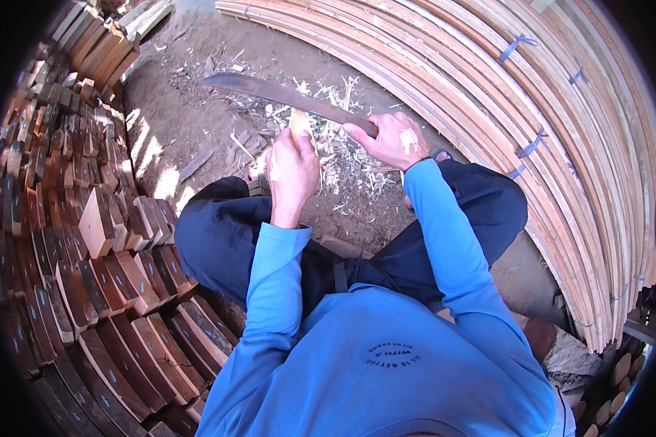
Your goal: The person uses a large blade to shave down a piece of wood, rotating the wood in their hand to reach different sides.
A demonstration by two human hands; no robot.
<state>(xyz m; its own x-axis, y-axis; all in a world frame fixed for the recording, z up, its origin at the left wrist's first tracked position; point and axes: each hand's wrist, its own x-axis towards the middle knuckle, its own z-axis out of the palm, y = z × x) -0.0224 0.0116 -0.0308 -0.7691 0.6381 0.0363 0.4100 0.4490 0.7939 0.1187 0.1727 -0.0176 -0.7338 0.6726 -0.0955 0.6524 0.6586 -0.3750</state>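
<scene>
Wood pc [298, 121] upper ctr, machete [280, 92] right by its tip!
L hand [294, 167] closed round pc, R hand [393, 143] gripping machete handle; shavings [351, 173] scattered on ground [171, 80], so cutting's prob. well under way. Amt left: can't tell, L hand hides most.

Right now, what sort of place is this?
Likely a timber yard or woodworking spot: long strapped boards on the right, stacked short timber pieces on the left, pale wood shavings on the dirt ground.
</scene>
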